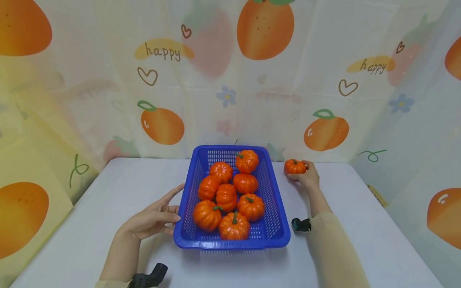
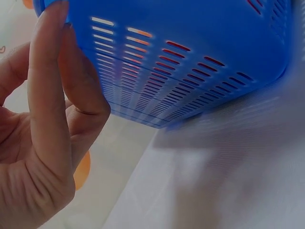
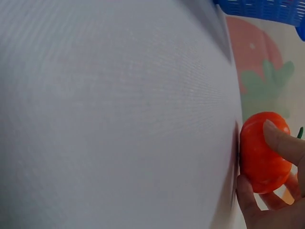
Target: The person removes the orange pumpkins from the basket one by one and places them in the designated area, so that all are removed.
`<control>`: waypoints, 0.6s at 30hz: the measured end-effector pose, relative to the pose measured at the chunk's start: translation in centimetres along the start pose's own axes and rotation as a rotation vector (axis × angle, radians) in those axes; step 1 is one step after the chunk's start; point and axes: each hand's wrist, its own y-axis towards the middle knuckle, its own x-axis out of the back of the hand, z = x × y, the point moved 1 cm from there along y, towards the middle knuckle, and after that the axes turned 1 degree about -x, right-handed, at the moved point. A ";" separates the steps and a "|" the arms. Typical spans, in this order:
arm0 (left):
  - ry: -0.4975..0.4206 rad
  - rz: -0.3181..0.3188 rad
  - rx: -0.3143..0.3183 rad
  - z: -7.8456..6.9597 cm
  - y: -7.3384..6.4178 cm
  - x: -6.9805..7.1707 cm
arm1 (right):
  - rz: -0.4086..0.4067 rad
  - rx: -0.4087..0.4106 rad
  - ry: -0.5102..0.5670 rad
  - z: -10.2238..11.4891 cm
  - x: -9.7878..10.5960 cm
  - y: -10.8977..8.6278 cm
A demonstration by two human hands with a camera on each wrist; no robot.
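A blue plastic basket (image 1: 230, 244) with slotted walls stands in the middle of the table, holding several small orange toy pumpkins (image 1: 226, 197), some with green stems showing. At its left side, my left hand (image 1: 153, 220) holds the rim, thumb at the edge and index finger stretched along the outer wall. The left wrist view shows the fingertips right at the basket's rim (image 2: 52, 7). Right of the basket, near the table's back edge, my right hand (image 1: 309, 178) grips another toy pumpkin (image 1: 293, 166). Thumb and fingers lie around this pumpkin (image 3: 262, 162) in the right wrist view.
The table (image 1: 144, 180) has a white cover. Behind it and at both sides hang printed curtains (image 1: 223, 116) with fruit, hearts and lettering. A dark wrist strap (image 1: 147, 276) is on the left wrist, and another dark piece (image 1: 301, 225) is at the right sleeve.
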 end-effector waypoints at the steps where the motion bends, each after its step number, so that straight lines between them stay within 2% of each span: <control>1: 0.000 -0.002 0.000 0.0 0.0 0.0 | 0.002 -0.003 -0.003 0.0 0.0 0.0; 7: -0.004 -0.013 -0.001 0.0 -0.1 -0.1 | -0.001 -0.009 -0.014 -0.2 0.0 0.1; 18: 0.003 -0.084 0.004 0.1 -0.5 -0.8 | 0.023 -0.016 -0.037 -0.1 0.4 -0.2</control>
